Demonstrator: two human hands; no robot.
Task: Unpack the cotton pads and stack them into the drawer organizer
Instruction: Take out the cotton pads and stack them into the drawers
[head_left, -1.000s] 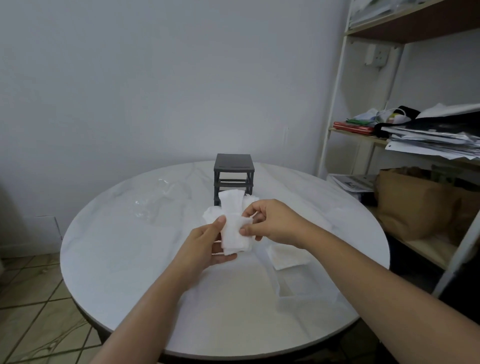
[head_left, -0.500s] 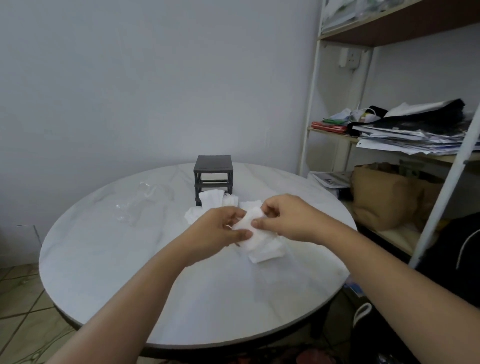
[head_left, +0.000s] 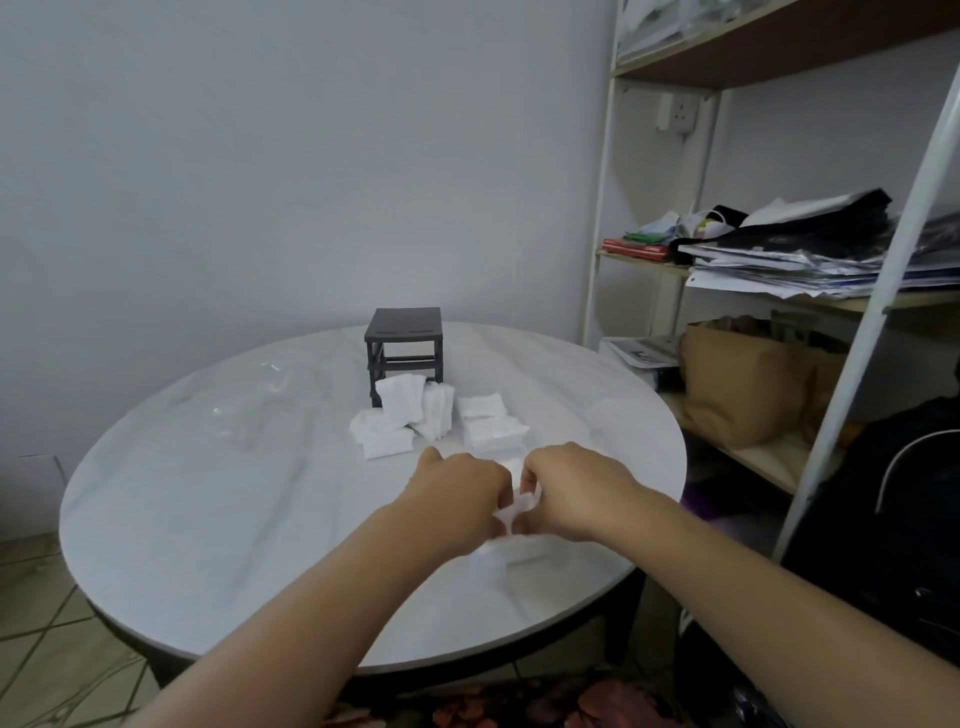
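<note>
Cotton pad (head_left: 521, 506) pinched between left hand (head_left: 457, 493) and right hand (head_left: 576, 488), pad piles (head_left: 395, 415) just beyond

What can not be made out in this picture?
Head view only.
1. White piece between left hand and right hand: blurred, mostly covered by them.
2. Drawer organizer: lower front hidden behind cotton pads; inside too dark.
3. Clear wrapper under the hands: blurred outline.

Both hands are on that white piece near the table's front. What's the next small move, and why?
Probably draw the white piece free and set it with the loose cotton pads in front of the drawer organizer. The left hand and right hand both pinch it over what looks like clear wrapping; blur hides the grip's detail.
</note>
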